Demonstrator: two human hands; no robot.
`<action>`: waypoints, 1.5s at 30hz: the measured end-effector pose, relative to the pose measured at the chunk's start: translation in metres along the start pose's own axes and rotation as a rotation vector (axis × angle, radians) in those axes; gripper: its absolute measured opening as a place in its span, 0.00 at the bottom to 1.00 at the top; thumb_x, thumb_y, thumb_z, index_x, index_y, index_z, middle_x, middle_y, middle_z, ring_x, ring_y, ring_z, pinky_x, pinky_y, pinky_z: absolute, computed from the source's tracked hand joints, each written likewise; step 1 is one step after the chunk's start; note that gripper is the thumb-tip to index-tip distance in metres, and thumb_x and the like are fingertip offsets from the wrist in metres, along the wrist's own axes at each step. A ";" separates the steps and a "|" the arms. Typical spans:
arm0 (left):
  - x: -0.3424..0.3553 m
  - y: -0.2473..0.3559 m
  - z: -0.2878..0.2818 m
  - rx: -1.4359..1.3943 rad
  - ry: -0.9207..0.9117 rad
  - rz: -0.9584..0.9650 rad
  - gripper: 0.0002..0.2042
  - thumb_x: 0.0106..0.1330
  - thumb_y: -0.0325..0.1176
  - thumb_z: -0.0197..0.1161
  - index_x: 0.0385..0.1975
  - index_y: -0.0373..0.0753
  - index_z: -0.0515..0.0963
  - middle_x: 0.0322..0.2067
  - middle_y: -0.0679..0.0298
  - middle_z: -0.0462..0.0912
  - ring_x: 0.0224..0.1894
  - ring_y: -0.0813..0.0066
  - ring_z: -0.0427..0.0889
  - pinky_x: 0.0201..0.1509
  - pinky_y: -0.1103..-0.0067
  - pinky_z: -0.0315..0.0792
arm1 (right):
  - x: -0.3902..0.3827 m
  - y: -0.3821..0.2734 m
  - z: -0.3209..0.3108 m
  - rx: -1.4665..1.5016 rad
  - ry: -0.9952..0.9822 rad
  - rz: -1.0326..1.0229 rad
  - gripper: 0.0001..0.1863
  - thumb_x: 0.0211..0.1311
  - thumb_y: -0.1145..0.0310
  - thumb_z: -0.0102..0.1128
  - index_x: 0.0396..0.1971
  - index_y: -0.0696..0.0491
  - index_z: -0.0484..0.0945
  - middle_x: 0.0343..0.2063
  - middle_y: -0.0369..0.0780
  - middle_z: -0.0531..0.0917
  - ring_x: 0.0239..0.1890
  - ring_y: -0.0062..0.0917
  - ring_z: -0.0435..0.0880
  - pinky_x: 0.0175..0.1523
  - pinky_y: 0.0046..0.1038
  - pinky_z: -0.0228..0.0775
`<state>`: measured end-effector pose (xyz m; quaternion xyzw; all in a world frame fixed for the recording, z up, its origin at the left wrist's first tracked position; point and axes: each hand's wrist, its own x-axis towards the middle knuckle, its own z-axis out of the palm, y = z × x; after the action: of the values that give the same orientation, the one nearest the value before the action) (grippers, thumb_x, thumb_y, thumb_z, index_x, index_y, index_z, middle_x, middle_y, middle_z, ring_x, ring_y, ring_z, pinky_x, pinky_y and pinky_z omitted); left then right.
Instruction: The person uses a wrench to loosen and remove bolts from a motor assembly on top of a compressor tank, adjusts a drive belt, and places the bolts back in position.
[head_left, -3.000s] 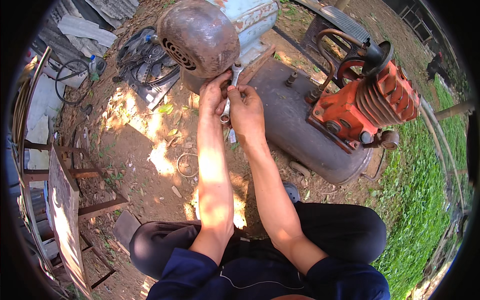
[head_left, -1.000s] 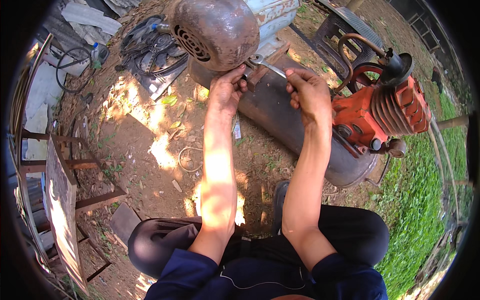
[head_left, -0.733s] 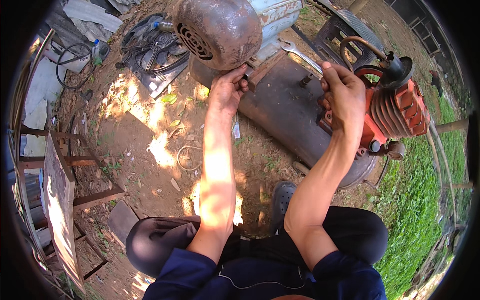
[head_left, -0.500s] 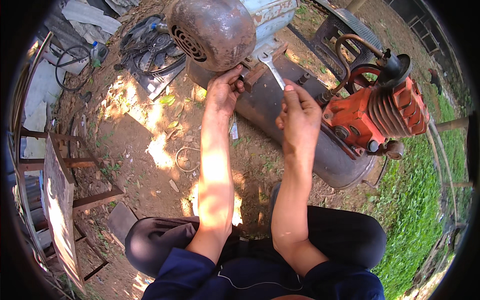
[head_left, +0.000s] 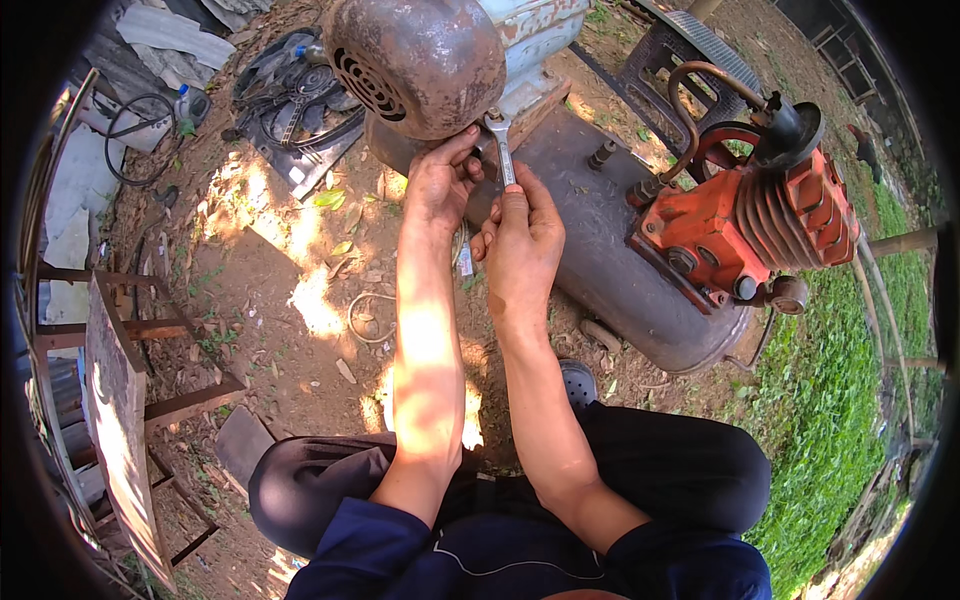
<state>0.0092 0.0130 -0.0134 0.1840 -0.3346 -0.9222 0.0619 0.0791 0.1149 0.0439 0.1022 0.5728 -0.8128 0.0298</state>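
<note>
My right hand point(head_left: 525, 225) is closed round the shank of an open-ended spanner point(head_left: 505, 160). The spanner's upper jaw sits at the motor's mounting foot, by the rusty base rail point(head_left: 540, 103). Just left of it, my left hand point(head_left: 440, 187) reaches up under the rusty end cover point(head_left: 415, 65) of the electric motor. Its thumb and fingers are bent together round a small dark piece that I cannot make out. The motor's pale blue body point(head_left: 540, 35) rests on top of a dark air tank point(head_left: 600, 215).
An orange compressor pump point(head_left: 745, 225) with a curved metal pipe point(head_left: 685, 90) stands on the tank's right end. Cables and a black guard-like piece point(head_left: 300, 110) lie at the upper left. A wooden board point(head_left: 115, 370) leans on a frame at left. Grass point(head_left: 830, 400) grows at right.
My right hand has moved left with the spanner, bringing its jaw to the motor's foot and turning it more upright. My left hand stays nearly in place. A shoe now shows below the tank.
</note>
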 end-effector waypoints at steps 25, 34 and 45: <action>0.000 -0.002 0.003 0.041 -0.009 -0.010 0.10 0.59 0.29 0.65 0.39 0.37 0.76 0.27 0.71 0.78 0.21 0.83 0.69 0.31 0.82 0.67 | 0.108 -0.073 -0.038 -0.228 0.040 -0.262 0.14 0.66 0.66 0.52 0.33 0.65 0.75 0.15 0.39 0.75 0.11 0.18 0.68 0.14 0.22 0.66; 0.000 -0.001 0.000 0.025 0.000 -0.007 0.09 0.58 0.29 0.66 0.38 0.39 0.77 0.26 0.72 0.78 0.21 0.83 0.69 0.31 0.82 0.67 | 0.054 -0.061 -0.059 -0.028 -0.017 -0.173 0.15 0.68 0.69 0.50 0.43 0.68 0.74 0.25 0.45 0.80 0.19 0.19 0.75 0.24 0.22 0.76; 0.001 -0.003 -0.002 -0.013 0.003 0.016 0.10 0.55 0.27 0.68 0.35 0.39 0.77 0.27 0.70 0.79 0.22 0.82 0.71 0.26 0.84 0.67 | 0.017 -0.014 -0.033 -0.054 -0.016 -0.180 0.14 0.69 0.73 0.48 0.48 0.67 0.73 0.28 0.43 0.81 0.25 0.20 0.81 0.30 0.22 0.78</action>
<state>0.0086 0.0138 -0.0168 0.1825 -0.3300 -0.9234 0.0709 0.0641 0.1514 0.0429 0.0431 0.6009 -0.7973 -0.0361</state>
